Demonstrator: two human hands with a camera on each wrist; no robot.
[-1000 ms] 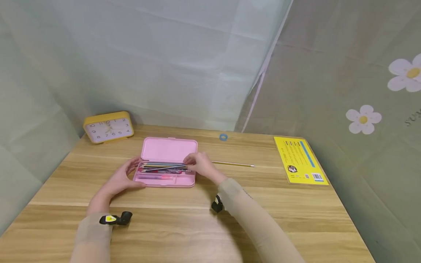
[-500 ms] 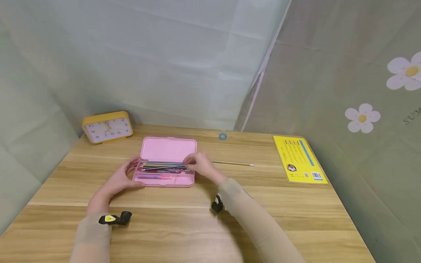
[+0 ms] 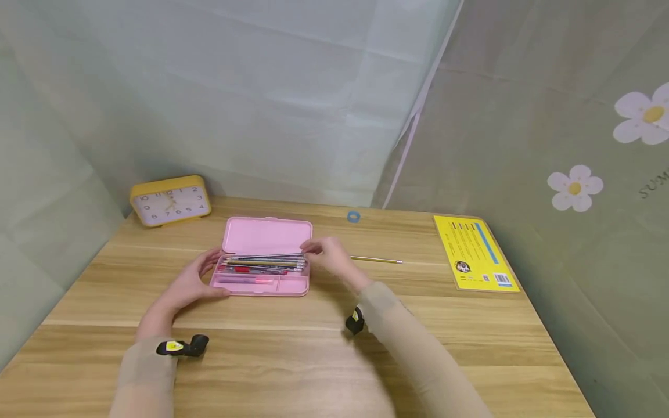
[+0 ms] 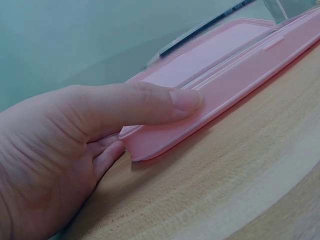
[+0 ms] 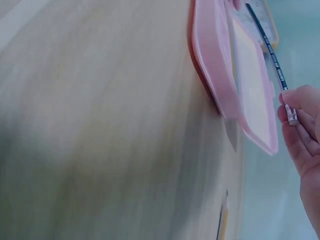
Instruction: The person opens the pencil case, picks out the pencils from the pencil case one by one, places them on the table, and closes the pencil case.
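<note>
A pink pencil case (image 3: 292, 285) lies unfolded on the table, its lid (image 3: 268, 235) tipped back. My left hand (image 3: 192, 283) grips the case's left end; in the left wrist view the thumb (image 4: 186, 100) presses its front wall. My right hand (image 3: 334, 261) pinches a dark pencil (image 5: 267, 47) near its eraser end. That pencil hangs over the case, pointing left. Several pencils (image 3: 266, 264) and a red pen (image 3: 243, 269) fill the back compartment. A pen with a pink end (image 3: 245, 280) lies in the front one.
A gold-striped pencil (image 3: 378, 259) lies on the table right of the case. Behind it is a blue ring (image 3: 353, 216). A yellow clock (image 3: 171, 200) stands at the back left, and a yellow booklet (image 3: 475, 252) lies at the right.
My right hand has moved a little right and back, and the pencil it holds now sits nearer the lid. My left hand has stayed on the case.
</note>
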